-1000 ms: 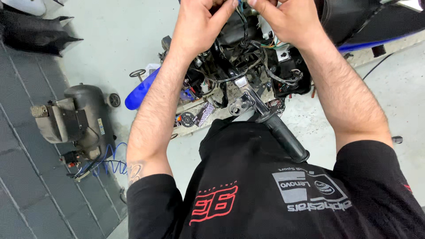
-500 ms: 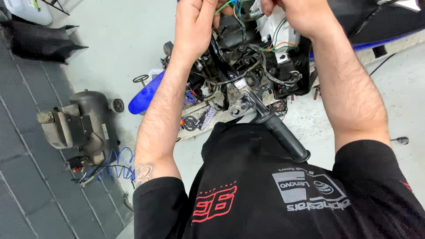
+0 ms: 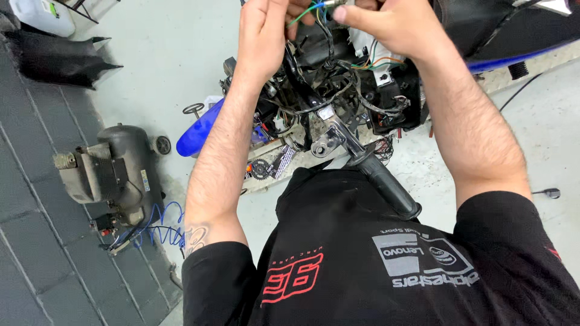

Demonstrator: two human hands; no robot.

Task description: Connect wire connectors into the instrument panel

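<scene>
Head view, only one camera. Landmark = exposed wiring harness (image 3: 338, 90) on the stripped front of the scooter.

Left hand (image 3: 263, 36) is at the harness's upper left, fingers curled shut around a green wire (image 3: 302, 13) that runs across to the right hand. Pinch looks closed on the wire, though the fingertips are partly cut off by the top edge.

Right hand (image 3: 389, 24) is at the harness's upper right, thumb and forefinger pressed together on a small connector (image 3: 331, 5) at the end of the green and blue leads. Closed grip, no gap visible.

Both hands are raised just above the harness, nearly touching each other.

Below the harness: black handlebar grip (image 3: 386, 187) angles down toward the person's black printed shirt (image 3: 374, 265).
Right of the harness: black and blue body panel (image 3: 507, 36).
Left of the harness: blue plastic part (image 3: 199, 130), then farther left an air compressor (image 3: 112, 172) with a coiled blue hose (image 3: 160, 226) on the floor.
Far upper left of the harness: a loose black fairing piece (image 3: 57, 57).
</scene>
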